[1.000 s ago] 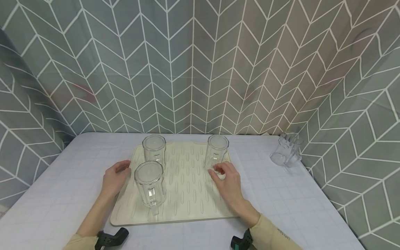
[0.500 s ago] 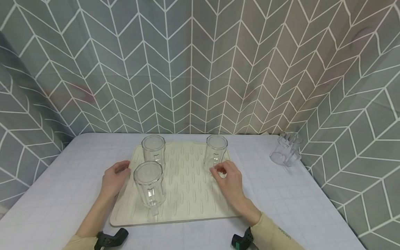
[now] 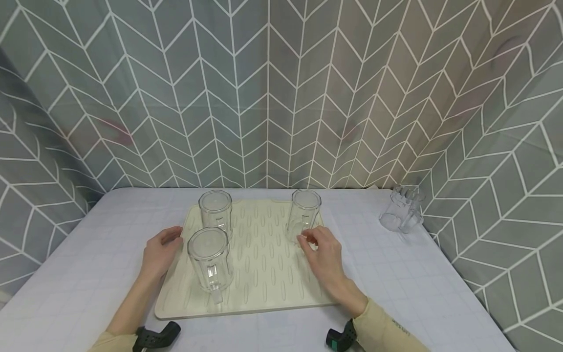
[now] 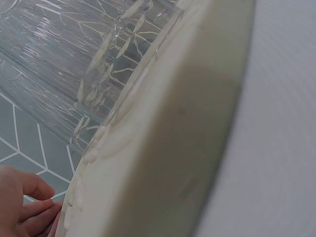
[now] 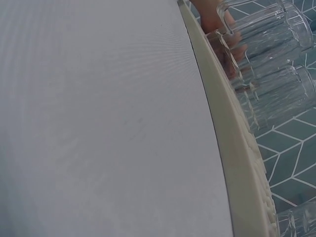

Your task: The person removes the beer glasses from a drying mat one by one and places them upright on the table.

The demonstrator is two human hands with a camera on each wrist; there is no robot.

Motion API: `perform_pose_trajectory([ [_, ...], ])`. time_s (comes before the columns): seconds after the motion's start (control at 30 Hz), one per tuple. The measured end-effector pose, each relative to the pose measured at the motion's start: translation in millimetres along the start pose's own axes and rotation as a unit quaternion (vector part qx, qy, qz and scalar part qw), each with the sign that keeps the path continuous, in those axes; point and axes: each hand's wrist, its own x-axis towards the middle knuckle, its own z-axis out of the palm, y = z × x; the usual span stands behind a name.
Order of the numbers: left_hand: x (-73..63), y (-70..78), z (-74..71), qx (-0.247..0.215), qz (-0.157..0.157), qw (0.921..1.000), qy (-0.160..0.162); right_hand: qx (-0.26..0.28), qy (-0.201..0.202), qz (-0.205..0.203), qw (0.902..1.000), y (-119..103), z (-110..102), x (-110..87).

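Observation:
In the head view my right hand [image 3: 324, 256] is at the back-right glass mug [image 3: 305, 208], its thumb and curled fingers pinching the handle low on the near side. My left hand [image 3: 162, 252] rests beside the left edge of a cream ridged drying mat [image 3: 259, 293], fingers loosely bent. Its fingertips lie right at the mat's edge in the left wrist view, where the thumb [image 4: 38, 186] shows above them. Two more clear mugs stand along the mat's left side, a front mug [image 3: 210, 261] and a back mug [image 3: 215, 208] partly hidden behind it.
Another clear glass mug [image 3: 401, 212] is on the white-covered table [image 3: 369, 274] at the far right, near the curtain. A grey chevron-patterned curtain [image 3: 255, 98] closes off the back and both sides.
My right thumb and fingers have drawn closer together at the mug's handle, and the hand has shifted slightly right with a tiny shift of that mug. The left hand has stayed still.

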Motion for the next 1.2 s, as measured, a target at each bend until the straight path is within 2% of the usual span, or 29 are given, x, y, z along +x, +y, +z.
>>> perform_pose_trajectory([
  [0.5, 2.9, -1.8, 0.7, -0.001, 0.012, 0.9999, 0.007, -0.02, 0.028, -0.031, 0.9989, 6.0, -3.1, 5.1],
  [0.93, 2.8, -2.6, -0.5, 0.001, 0.012, 0.9999, 0.007, -0.025, 0.034, 0.005, 0.9991, 15.6, -9.5, 9.9],
  [1.2, 2.5, -2.8, -0.5, 0.003, 0.009, 0.9999, 0.007, -0.031, 0.059, -0.001, 0.9977, 24.7, -11.4, 13.8],
])
